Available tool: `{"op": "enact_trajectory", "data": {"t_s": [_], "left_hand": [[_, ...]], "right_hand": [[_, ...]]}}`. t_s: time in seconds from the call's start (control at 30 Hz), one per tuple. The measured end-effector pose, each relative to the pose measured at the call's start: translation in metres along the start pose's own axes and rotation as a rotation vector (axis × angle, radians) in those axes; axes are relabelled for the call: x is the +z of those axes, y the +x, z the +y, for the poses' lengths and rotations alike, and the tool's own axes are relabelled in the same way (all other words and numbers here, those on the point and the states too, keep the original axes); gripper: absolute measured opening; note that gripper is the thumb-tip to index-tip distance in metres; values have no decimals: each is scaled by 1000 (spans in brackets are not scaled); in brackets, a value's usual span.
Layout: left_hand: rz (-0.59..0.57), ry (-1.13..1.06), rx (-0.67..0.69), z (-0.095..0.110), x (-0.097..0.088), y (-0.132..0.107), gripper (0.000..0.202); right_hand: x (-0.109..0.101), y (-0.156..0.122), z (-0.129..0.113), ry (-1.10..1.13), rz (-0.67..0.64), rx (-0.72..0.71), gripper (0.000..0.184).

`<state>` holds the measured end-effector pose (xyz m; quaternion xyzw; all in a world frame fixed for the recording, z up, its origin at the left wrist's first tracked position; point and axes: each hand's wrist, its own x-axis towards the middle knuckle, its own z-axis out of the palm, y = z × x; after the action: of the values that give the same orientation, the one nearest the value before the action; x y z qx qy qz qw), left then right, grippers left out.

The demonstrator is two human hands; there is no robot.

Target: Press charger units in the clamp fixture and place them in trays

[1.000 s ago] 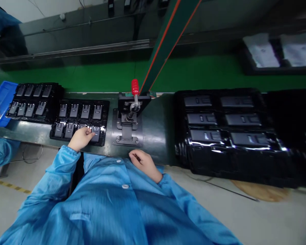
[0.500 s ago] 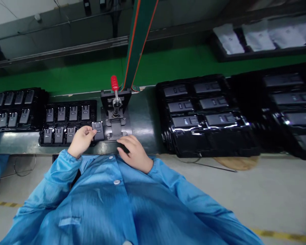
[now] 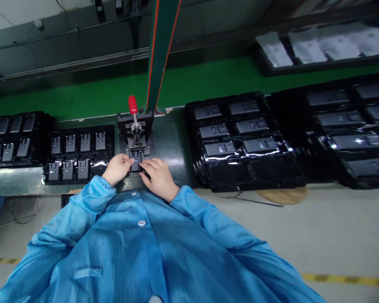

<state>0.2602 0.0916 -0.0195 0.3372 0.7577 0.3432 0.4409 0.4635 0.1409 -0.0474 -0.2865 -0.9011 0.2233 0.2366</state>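
A small dark grey plastic case point(image 3: 136, 162) with white lettering lies on the base of a black clamp fixture point(image 3: 135, 123) with a red handle point(image 3: 132, 105). My left hand point(image 3: 118, 168) pinches the case at its left edge. From the other side, my right hand point(image 3: 158, 176) has its fingertips on the right edge, with the thumb near the lower corner. The fixture's handle stands upright. Left of the fixture, a black tray point(image 3: 101, 159) holds several like cases; its front right pocket is bare.
Further left is another black tray point(image 3: 31, 160) of cases. On the right, stacked black trays point(image 3: 189, 139) hold longer dark pieces, with more such trays point(image 3: 309, 101) beyond. A green post point(image 3: 159, 54) rises behind the fixture. White packets point(image 3: 306, 44) lie in a box at the back.
My left hand has moved right, carrying the case from the tray's front right corner onto the fixture base. My right hand has come up against the case's right side.
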Motion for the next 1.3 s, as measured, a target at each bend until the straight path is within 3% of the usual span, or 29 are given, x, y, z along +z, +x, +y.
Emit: {"op": "enact_trajectory", "data": {"t_s": [0.3,0.43,0.57,0.8,0.93,1.07,1.17,1.3], "left_hand": [[66,191,85,9,1,5,30],[62,404,152,17,-1,3,33],[34,582,184,20,-2,4,39],[44,708,212,22,-2,4,44],[92,661,260,28,-17,-4,48],[314,456,368,49,-46,-17,48],[424,331,468,72,-63,-25,37],[481,257,569,94,-72,-34,27]], "right_hand": [[12,-1,14,131,102,39,30],[12,-3,17,136,128,32,30],[11,-3,17,148,119,51,31],[5,1,13,136,73,73,29],[-20,13,8,224,270,16,22],[-63,51,-4,274,485,0,22],[-95,95,-15,269,507,13,33],[-123,146,-23,216,417,31,44]]}}
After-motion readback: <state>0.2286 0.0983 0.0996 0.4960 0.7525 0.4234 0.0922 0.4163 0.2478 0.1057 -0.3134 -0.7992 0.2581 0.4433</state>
